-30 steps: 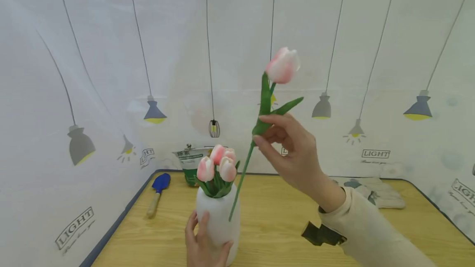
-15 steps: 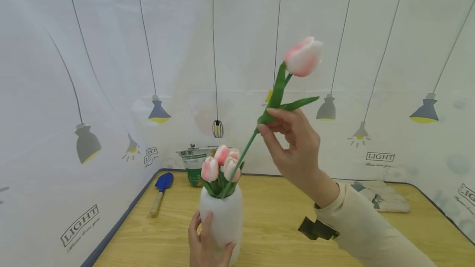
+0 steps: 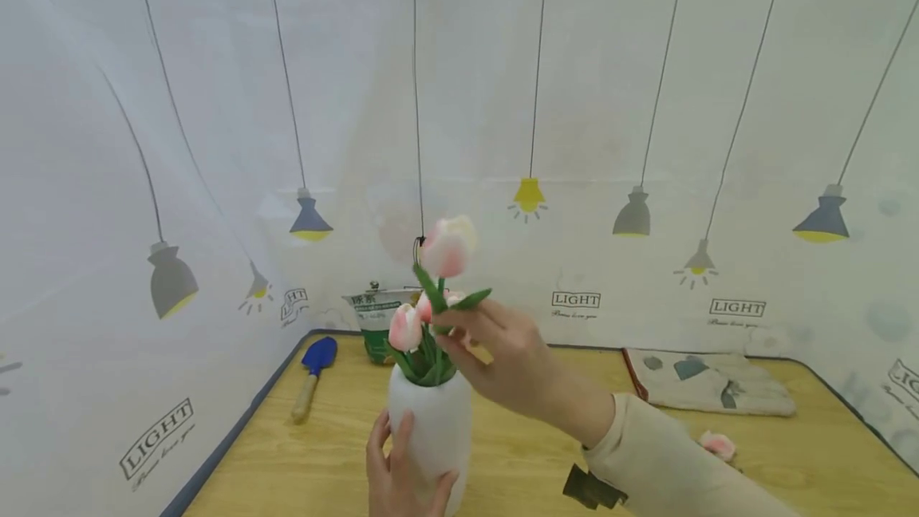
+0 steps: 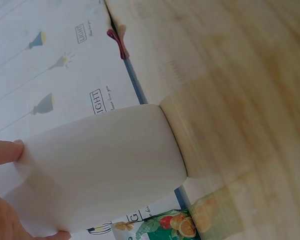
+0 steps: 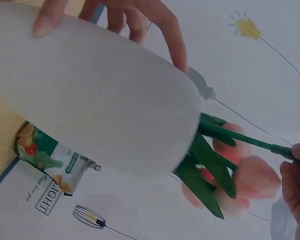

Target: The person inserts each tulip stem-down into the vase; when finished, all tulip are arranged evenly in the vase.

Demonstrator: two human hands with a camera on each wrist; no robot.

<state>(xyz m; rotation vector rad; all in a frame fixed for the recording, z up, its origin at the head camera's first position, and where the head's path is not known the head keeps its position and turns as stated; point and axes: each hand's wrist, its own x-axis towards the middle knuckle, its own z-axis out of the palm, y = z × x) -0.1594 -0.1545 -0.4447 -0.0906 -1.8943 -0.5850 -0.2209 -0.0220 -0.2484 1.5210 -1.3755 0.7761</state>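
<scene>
My left hand (image 3: 398,465) grips the side of a smooth white vase (image 3: 434,421), which stands upright on the wooden table. Several pink-and-white tulips (image 3: 405,329) with green leaves fill its mouth. Above them, my right hand (image 3: 513,361) pinches one more tulip (image 3: 449,250) by its stem, just under the leaves. The right wrist view shows that green stem (image 5: 250,139) running down into the vase's mouth beside the other flowers. In the left wrist view, fingers (image 4: 7,151) press on the vase wall; the flowers are out of that view.
A blue trowel with a wooden handle (image 3: 305,399) lies at the left. A green-and-white bag (image 3: 375,339) stands behind the vase. Pale gloves (image 3: 711,381) lie at the back right. Another pink bloom (image 3: 718,445) shows past the right sleeve. A printed curtain (image 3: 589,86) surrounds the table (image 3: 531,453).
My right hand has swung left and down with the tulip, whose stem has gone from in front of the vase to inside its mouth. The left hand keeps its hold on the vase.
</scene>
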